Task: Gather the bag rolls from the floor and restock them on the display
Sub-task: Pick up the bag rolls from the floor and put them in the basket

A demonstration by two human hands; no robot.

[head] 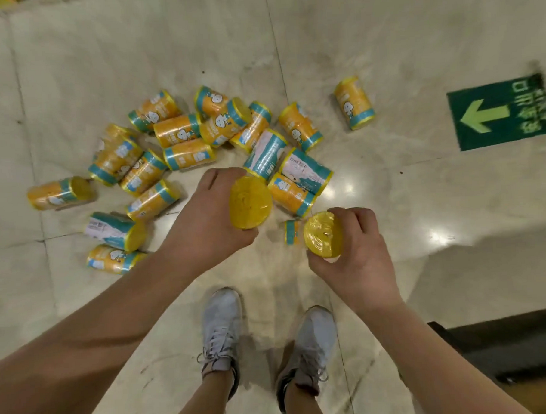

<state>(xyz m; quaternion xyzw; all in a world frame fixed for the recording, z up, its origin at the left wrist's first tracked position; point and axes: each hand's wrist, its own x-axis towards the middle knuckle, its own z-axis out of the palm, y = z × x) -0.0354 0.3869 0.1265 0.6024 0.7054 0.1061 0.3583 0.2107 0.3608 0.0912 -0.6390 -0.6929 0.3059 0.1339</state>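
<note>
You've got pale grey knit trainers on, left shoe [222, 318] & right shoe [316, 336], both w/ grey laces [216, 355] tied in loose bows and dark lining round the collar. Legs bare above the ankles. Forearms bare as far up as they show; left hand [203, 219] & right hand [360, 254] bare too.
</note>
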